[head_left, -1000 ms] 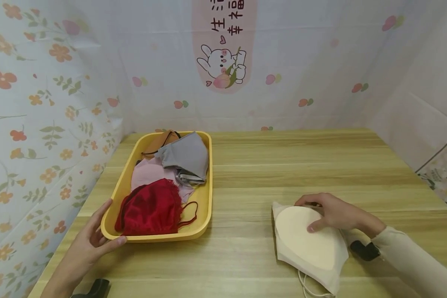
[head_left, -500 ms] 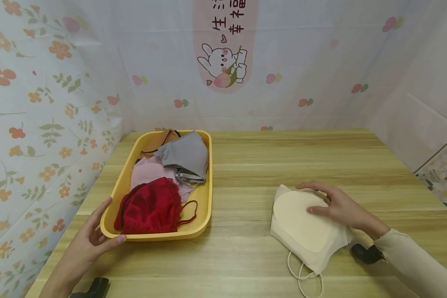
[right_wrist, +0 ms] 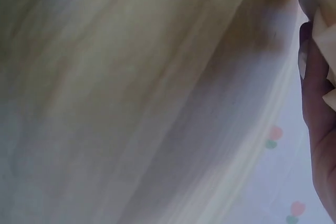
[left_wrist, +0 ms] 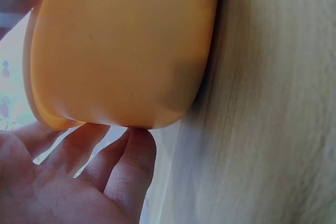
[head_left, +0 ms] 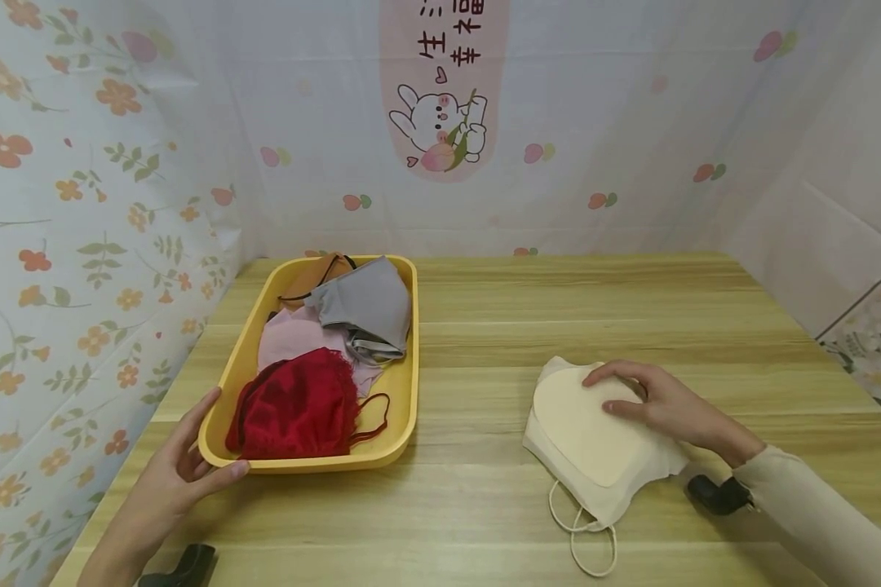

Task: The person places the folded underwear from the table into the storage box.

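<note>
My left hand [head_left: 165,489] grips the near left corner of a yellow plastic basin [head_left: 413,391], thumb at the near rim. In the left wrist view, several fingertips touch the basin's outer wall [left_wrist: 126,51]. The basin holds a red lace-edged bra [head_left: 297,408], a pink garment [head_left: 294,338], a grey one [head_left: 370,306] and an orange one with black trim [head_left: 310,277]. On the right, my right hand [head_left: 668,403] holds a cream bra [head_left: 587,428] with smooth cup and thin straps, index finger and thumb on top. Its other fingers are hidden in the head view.
A wooden table [head_left: 477,326] carries everything. Dark wrist-camera parts show beside the left wrist [head_left: 183,567] and below the right wrist [head_left: 718,493]. Patterned white cloth [head_left: 631,122] hangs behind the table and at both sides.
The cream bra has moved up and left and turned, its straps swinging left. My right index finger now shows on top of it. The left hand and basin stay nearly still.
</note>
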{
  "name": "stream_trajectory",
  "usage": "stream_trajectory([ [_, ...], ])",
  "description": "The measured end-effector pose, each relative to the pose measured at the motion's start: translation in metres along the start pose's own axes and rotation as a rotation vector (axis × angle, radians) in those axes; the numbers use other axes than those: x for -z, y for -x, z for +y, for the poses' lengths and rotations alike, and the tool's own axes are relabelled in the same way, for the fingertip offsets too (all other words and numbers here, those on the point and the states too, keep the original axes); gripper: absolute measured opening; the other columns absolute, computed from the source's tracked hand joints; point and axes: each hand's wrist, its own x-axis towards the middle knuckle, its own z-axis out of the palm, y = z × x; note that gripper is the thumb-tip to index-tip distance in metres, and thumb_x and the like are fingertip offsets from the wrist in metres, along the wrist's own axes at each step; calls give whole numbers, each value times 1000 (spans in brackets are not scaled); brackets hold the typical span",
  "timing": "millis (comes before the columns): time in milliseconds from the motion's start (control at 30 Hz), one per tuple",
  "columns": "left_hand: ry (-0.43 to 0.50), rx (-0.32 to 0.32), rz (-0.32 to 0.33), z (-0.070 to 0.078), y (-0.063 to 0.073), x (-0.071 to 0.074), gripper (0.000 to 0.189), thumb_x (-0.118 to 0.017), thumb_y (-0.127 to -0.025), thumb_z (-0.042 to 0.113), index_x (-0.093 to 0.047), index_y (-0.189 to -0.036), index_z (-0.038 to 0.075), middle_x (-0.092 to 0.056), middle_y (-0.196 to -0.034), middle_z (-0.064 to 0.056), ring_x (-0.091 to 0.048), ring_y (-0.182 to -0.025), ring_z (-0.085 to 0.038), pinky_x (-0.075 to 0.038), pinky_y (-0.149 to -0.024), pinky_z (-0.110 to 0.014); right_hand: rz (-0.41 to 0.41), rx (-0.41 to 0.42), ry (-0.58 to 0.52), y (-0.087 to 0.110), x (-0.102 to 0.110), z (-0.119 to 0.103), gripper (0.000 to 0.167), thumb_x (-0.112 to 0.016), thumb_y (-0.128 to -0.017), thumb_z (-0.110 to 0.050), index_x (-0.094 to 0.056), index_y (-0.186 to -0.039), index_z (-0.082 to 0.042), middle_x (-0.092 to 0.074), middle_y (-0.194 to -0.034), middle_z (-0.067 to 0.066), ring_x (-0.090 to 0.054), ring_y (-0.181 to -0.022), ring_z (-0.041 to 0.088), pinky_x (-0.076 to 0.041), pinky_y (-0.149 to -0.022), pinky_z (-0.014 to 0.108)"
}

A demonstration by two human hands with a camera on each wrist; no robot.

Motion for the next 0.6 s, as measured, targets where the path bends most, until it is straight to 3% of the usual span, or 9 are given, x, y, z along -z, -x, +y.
stream_trajectory([
  [367, -12, 5, -2, 3, 1, 1, 97, -68, -96, 12, -3, -161, 41, 0, -172, -6, -39, -115, 27, -50, -87, -8, -19, -54, 53, -7, 3, -11, 28, -74, -92, -24, -68, -118, -29, -65, -131, -3, -44, -120, -16, -37, -95, 10],
  [600, -17, 13, -3, 4, 1, 0, 96, -69, -96, 15, -3, -161, 42, 2, -172, -6, -39, -115, 27, -49, -87, -7, -22, -72, 28, -11, 3, -16, 28, -73, -93, -24, -68, -120, -29, -63, -133, 0, -48, -115, -8, -46, -87, 16],
])
